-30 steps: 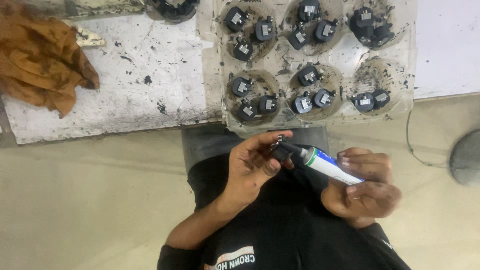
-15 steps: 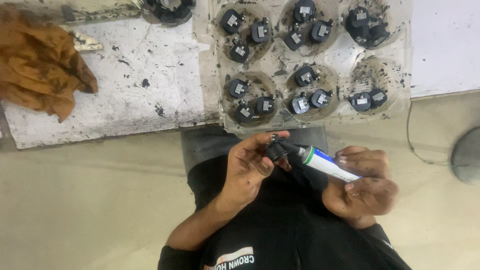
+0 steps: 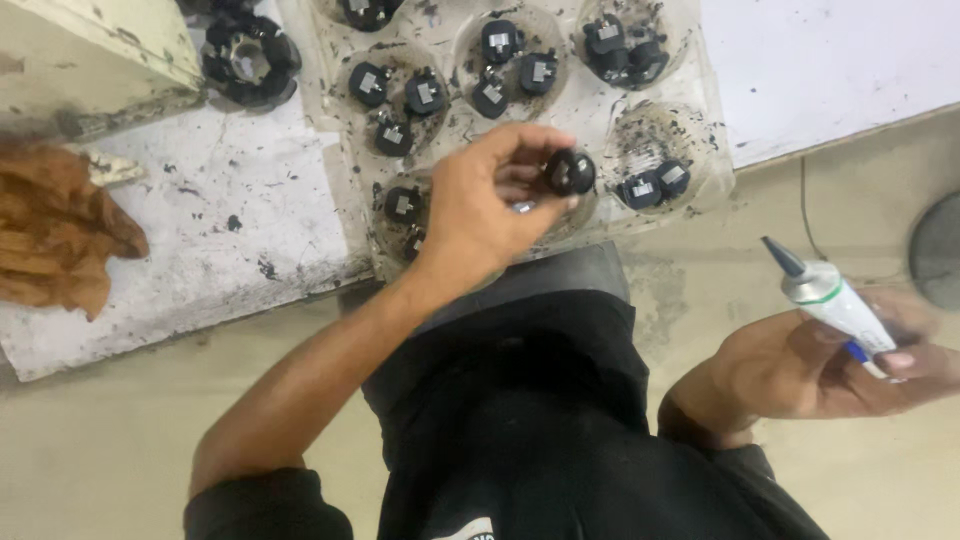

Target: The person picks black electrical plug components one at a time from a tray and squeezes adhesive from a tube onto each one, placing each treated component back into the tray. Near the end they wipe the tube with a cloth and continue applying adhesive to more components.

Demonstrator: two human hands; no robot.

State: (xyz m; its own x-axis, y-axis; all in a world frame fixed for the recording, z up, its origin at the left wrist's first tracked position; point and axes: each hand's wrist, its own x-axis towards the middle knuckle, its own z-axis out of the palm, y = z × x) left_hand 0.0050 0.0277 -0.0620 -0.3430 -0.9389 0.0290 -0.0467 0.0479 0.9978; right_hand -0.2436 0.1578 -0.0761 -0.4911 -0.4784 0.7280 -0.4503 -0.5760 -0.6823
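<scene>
Fingers of the left hand [image 3: 480,205] pinch a small black part [image 3: 571,172] over the clear tray [image 3: 700,110], while the right hand [image 3: 830,365] grips a nozzle-tipped tube [image 3: 830,298] well apart.

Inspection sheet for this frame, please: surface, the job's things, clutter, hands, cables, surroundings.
Surface: white board, speckled with dark grime.
Job's things: small black part held over the clear plastic tray; the tray's round pockets hold more black parts. White tube with a dark pointed nozzle held off to the side, away from the tray.
Clutter: brown rag on the board's left; a ring of black parts above the board.
Hands: left hand pinches the small black part at its fingertips; right hand grips the tube.
Cables: thin dark cable on the floor below the white sheet.
Surroundings: beige floor; grey round object at the right edge.
</scene>
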